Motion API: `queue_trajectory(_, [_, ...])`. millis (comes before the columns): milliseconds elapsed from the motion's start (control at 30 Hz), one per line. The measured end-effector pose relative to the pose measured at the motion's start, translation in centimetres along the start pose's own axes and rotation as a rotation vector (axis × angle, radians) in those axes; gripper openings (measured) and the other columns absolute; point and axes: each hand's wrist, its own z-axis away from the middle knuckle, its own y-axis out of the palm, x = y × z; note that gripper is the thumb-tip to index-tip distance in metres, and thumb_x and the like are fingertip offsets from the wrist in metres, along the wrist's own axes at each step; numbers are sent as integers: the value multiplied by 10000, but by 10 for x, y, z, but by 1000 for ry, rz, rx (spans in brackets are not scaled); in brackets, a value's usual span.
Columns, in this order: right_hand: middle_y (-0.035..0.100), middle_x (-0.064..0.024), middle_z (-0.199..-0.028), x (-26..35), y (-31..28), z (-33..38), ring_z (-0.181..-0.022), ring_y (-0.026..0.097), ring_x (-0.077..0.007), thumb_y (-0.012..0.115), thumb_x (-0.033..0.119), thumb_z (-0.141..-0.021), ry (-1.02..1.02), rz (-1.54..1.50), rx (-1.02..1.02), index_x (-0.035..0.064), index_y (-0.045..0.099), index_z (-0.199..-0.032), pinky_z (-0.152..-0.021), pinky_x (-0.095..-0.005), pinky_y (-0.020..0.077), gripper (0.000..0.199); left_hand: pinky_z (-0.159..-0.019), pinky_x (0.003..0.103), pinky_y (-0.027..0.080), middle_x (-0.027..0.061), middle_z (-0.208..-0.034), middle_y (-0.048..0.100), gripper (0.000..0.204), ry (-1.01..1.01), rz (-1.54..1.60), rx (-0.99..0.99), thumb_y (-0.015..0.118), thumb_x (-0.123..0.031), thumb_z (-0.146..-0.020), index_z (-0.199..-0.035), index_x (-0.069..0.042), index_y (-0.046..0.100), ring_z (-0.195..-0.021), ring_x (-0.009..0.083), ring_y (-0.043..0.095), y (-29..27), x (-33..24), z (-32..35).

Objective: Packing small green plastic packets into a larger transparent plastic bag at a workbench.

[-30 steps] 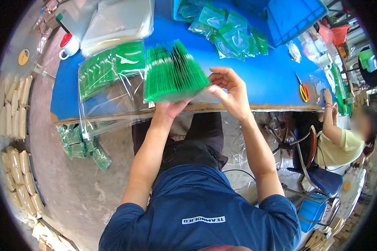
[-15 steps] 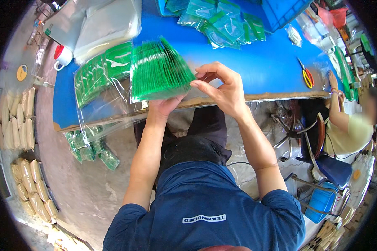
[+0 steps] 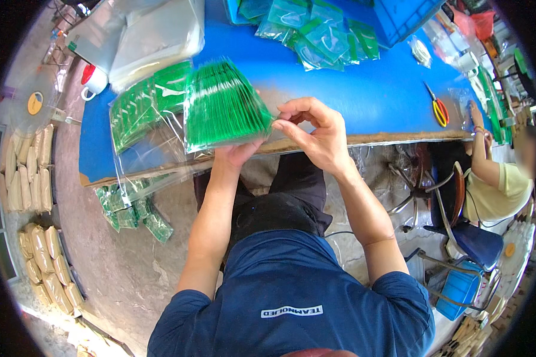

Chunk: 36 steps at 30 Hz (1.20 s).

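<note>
Left hand [image 3: 239, 153] supports a fanned stack of green packets [image 3: 223, 110] from beneath, grip closed on its lower end, above the near edge of the blue tabletop [image 3: 363, 101]. Right hand [image 3: 315, 134] pinches the stack's right corner, thumb and forefinger narrow, apparently to separate single packets. Clear bags [image 3: 146, 149] overhang the near edge, just left of the stack.

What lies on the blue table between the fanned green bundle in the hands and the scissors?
In the head view, only bare blue table lies between the green bundle and the scissors; the right hand hovers at its edge.
</note>
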Motion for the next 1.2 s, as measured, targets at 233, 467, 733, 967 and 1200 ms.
queue_trajectory(233, [710,-58,-946,-2,4,5,-827,653,-109,750,26,-862,36,-74,-20,13,664,-1062,-740,-275,546,218,-970,501,516,94,-1234,676,374,-5,20,23,617,-356,-934,-1222,-120,656,-1105,256,652,0,0,1])
queue_trajectory(467, [674,-88,-1012,-6,11,6,-888,652,-152,701,-37,-860,1,-84,-88,25,657,-1063,-769,-281,533,217,-1007,564,481,144,-1319,611,491,-33,112,160,600,-419,-935,-1314,-107,601,-1231,347,562,-6,-1,-3])
queue_trajectory(733, [645,-130,-1103,1,7,1,-979,647,-249,777,29,-796,-193,207,-29,42,656,-1036,-845,-344,525,270,-1031,606,456,134,-1372,584,472,-37,138,176,564,-438,-952,-1325,-151,598,-1277,378,526,0,0,-1])
queue_trajectory(967, [645,-120,-1080,0,17,3,-953,633,-216,863,70,-729,-123,72,-166,23,654,-1075,-799,-313,519,407,-1035,699,394,144,-1397,560,514,-55,155,132,524,-472,-960,-1356,-148,565,-1266,409,529,-11,-1,-3])
queue_trajectory(1200, [645,-93,-1000,1,20,6,-876,621,-174,863,71,-739,-139,125,-115,8,652,-1086,-767,-296,520,411,-1033,683,395,159,-1394,563,503,-15,86,233,535,-464,-951,-1329,-138,593,-1229,405,570,0,1,1])
